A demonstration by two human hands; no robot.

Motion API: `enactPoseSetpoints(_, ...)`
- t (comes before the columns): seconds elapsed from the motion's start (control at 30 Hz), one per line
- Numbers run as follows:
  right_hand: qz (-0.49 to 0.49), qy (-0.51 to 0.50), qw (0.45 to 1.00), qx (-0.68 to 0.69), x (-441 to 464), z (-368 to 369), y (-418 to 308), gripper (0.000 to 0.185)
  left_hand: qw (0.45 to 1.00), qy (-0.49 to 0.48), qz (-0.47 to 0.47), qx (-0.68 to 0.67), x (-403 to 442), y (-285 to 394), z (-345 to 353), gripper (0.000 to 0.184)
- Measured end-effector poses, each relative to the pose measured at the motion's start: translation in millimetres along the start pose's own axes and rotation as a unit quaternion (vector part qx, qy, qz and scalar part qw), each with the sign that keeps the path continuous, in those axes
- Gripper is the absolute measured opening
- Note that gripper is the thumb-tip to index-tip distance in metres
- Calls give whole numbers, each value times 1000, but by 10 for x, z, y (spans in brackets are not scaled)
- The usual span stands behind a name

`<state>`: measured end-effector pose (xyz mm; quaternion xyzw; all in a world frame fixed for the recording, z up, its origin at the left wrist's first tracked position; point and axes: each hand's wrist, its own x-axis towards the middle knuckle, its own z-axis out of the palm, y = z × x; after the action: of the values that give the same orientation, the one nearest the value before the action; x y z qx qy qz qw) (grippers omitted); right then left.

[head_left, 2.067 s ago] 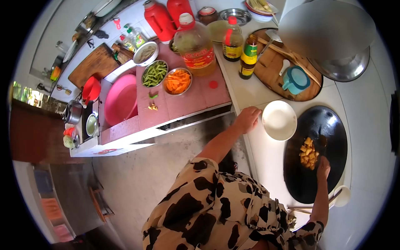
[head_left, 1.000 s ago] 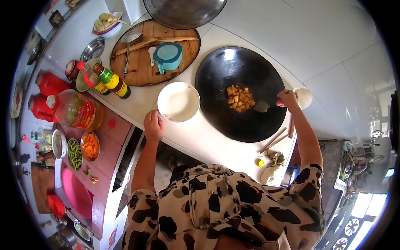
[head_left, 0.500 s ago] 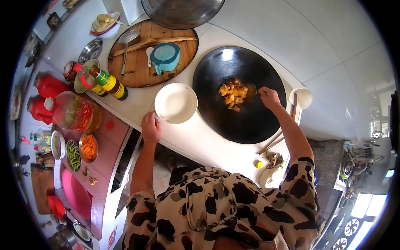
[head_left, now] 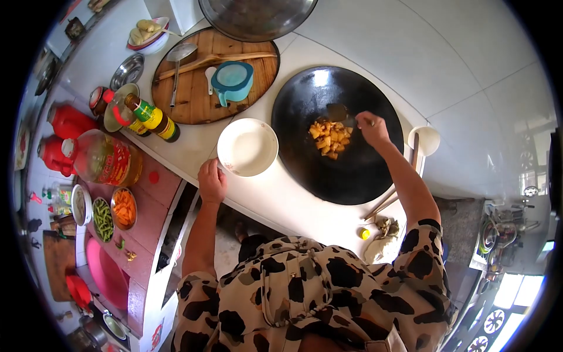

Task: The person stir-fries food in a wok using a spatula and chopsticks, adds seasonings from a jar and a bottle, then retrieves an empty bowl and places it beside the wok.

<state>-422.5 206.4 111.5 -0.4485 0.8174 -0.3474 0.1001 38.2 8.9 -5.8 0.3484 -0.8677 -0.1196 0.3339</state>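
My right hand (head_left: 373, 129) is closed on the handle of a wok spatula, mostly hidden in the fist. The dark spatula blade (head_left: 336, 112) lies in the black wok (head_left: 363, 170), against the far side of a heap of brown-glazed chunks of food (head_left: 331, 139). Left of the wok stands a white bowl (head_left: 247, 146) with nothing in it. Beside the bowl's near-left rim, my left hand (head_left: 212, 181) rests on the counter edge, fingers laid forward and holding nothing I can see. Whether its fingertips touch the bowl is unclear.
A round wooden board (head_left: 199, 88) carries a skimmer, a wooden stick and a teal lidded container (head_left: 233, 81). Sauce bottles (head_left: 153, 119) and an oil jug (head_left: 111, 157) stand left, near bowls of green peppers (head_left: 103, 220) and carrots (head_left: 124, 208). Chopsticks (head_left: 381, 205) lie right of the wok.
My right hand has moved slightly away from me and left, swinging the spatula blade from the heap's right side to its far side. The left hand and bowl have barely moved.
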Motion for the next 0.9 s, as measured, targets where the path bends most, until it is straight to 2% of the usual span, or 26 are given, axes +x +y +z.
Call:
enactPoseSetpoints(0.07,126,31,962,242,149,40,64,16,1000,-5,0,6,8,-4,10,42)
enactPoseSetpoints(0.17,263,38,910,317,118,53,-52,16,1000,-12,-4,12,0,-10,7,41)
enactPoseSetpoints(0.27,317,11,907,277,65,126,74,16,1000,-15,0,5,13,6,-4,40)
enactPoseSetpoints(0.53,293,-38,919,262,11,-117,121,16,1000,-8,3,-9,23,33,-28,40)
enactPoseSetpoints(0.67,245,-55,929,272,-109,6,136,16,1000,-9,5,-5,8,17,-29,33)
enactPoseSetpoints(0.8,154,-143,957,199,-260,-93,0,17,999,14,-22,-25,-14,2,-57,33)
enactPoseSetpoints(0.9,75,-204,974,61,-506,-116,-273,16,999,16,-19,-49,22,-15,-99,35)
